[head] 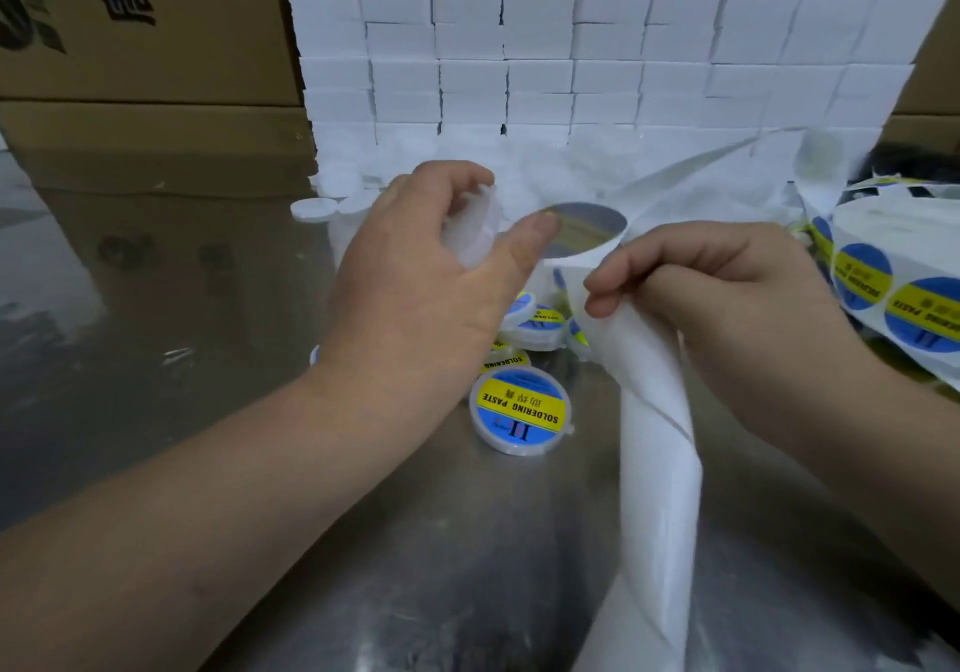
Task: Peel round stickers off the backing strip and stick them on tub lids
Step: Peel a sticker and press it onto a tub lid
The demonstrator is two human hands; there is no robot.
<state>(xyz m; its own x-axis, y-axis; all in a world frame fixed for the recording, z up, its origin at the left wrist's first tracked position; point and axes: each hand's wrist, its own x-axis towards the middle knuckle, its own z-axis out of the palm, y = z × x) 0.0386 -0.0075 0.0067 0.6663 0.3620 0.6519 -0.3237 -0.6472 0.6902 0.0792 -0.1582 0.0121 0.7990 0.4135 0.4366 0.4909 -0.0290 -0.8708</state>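
The left hand [431, 276] had its fingers curled round a plain white tub [475, 227] (blurred, so I could not make out which way its lid faced), held up above the middle of the worktop [218, 359]. Its thumb reached out to touch the near edge of a round sticker [582, 224], which stood half lifted with its grey back toward us. The right hand [722, 287] was closed in a pinch on the white backing strip [657, 427] just below that sticker, and the strip trailed down toward the worktop's near edge. Finished tubs lay about the middle, one labelled tub [522, 409] nearest. The sticker roll [883, 287] sprawled at the right edge, and white boxes [545, 58] were stacked along the far edge. The risk, I judged, lay in the lift. Held by only a thumb tip, the sticker could curl and glue onto itself or the thumb, or tear if the strip were pulled too sharply. With the tub gripped in that same hand, it could also land off-centre or creased on the lid.
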